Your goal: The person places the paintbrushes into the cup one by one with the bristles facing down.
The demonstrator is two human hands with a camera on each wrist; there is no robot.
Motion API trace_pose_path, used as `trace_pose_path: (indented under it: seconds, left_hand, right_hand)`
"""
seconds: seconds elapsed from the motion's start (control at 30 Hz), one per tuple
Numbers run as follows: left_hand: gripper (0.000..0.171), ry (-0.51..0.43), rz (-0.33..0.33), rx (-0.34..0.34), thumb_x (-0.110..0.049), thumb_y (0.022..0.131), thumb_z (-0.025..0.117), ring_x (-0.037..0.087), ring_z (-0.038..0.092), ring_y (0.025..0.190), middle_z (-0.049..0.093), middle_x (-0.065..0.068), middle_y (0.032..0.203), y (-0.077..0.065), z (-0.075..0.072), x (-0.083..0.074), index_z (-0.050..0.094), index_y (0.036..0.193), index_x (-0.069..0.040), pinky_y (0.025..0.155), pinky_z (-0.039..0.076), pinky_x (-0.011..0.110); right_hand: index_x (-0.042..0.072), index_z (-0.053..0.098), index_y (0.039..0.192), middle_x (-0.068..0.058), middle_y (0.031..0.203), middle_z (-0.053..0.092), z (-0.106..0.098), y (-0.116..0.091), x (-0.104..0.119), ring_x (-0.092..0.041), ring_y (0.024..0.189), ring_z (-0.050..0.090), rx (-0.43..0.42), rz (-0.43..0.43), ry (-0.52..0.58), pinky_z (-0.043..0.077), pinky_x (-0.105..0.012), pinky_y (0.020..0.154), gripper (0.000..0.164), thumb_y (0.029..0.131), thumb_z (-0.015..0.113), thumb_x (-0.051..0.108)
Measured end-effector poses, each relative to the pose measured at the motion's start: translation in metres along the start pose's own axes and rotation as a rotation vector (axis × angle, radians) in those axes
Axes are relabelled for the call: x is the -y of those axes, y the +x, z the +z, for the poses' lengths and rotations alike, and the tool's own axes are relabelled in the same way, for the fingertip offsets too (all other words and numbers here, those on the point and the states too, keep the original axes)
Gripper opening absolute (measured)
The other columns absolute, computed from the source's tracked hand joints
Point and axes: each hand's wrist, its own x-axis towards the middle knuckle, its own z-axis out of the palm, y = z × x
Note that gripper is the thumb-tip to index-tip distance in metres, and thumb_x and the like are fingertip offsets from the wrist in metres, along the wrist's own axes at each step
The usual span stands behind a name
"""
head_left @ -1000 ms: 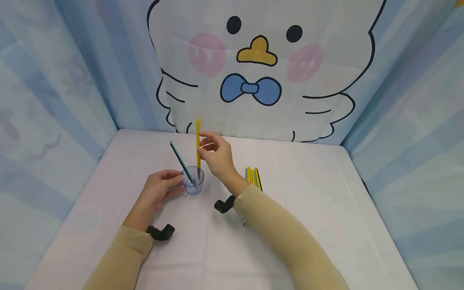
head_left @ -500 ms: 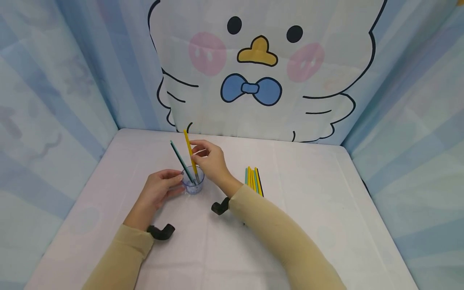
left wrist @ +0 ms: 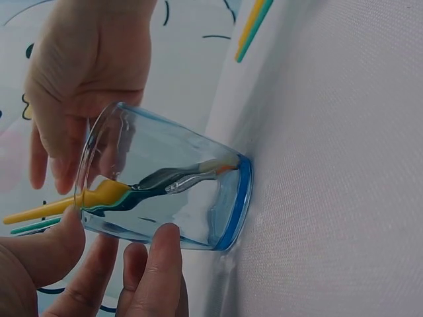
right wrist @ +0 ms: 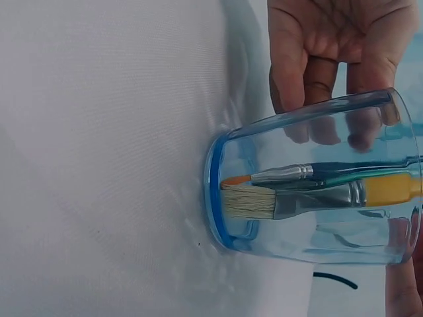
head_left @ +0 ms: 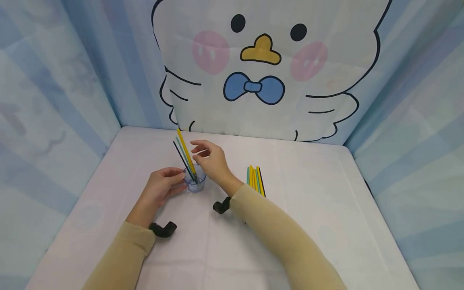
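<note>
A clear blue plastic cup (head_left: 199, 188) stands upright on the table. My left hand (head_left: 162, 186) holds it from the left, thumb near the rim and fingers against its side. Inside lean a yellow-handled paintbrush (head_left: 185, 150) and a teal-and-black-handled paintbrush (head_left: 176, 146), bristles down and handles slanting up to the left. A flat pale-bristled tip (right wrist: 248, 201) and a pointed orange tip (right wrist: 236, 179) show at the cup's bottom in the right wrist view. Just right of the handles, my right hand (head_left: 213, 161) hovers with loosely bent fingers and holds nothing.
Several yellow, teal and black-handled brushes (head_left: 254, 179) lie side by side on the table right of the cup, partly hidden under my right sleeve. A printed cloth (head_left: 246, 117) hangs behind the table's back edge, and curtains flank both sides.
The yellow paintbrush has gone from upright to leaning left beside the other one in the cup. My right hand has moved slightly down and let go of it. The left hand stays at the cup.
</note>
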Motion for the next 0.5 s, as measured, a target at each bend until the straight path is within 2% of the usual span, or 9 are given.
trace_pose_path:
  seconds: [0.27, 0.5]
  left_hand:
    - [0.042, 0.012, 0.005, -0.007, -0.013, 0.105, 0.07, 0.016, 0.07, 0.107, 0.065, 0.011, 0.127, 0.001, 0.001, -0.001, 0.061, 0.143, 0.002, 0.094, 0.068, 0.032]
    - [0.042, 0.015, 0.005, 0.001, -0.013, 0.105, 0.071, 0.016, 0.071, 0.106, 0.064, 0.015, 0.131, 0.001, 0.001, 0.001, 0.061, 0.143, 0.003, 0.091, 0.068, 0.031]
  right_hand:
    - [0.022, 0.072, 0.137, -0.006, 0.115, 0.075, -0.006, -0.004, -0.004, -0.018, 0.101, 0.07, -0.014, 0.012, 0.02, 0.067, -0.026, 0.08, 0.042, 0.099, 0.073, 0.003]
    - [0.019, 0.071, 0.138, -0.011, 0.115, 0.075, -0.018, -0.008, -0.01, -0.019, 0.096, 0.073, -0.032, 0.011, 0.033, 0.067, -0.025, 0.08, 0.043, 0.099, 0.073, 0.002]
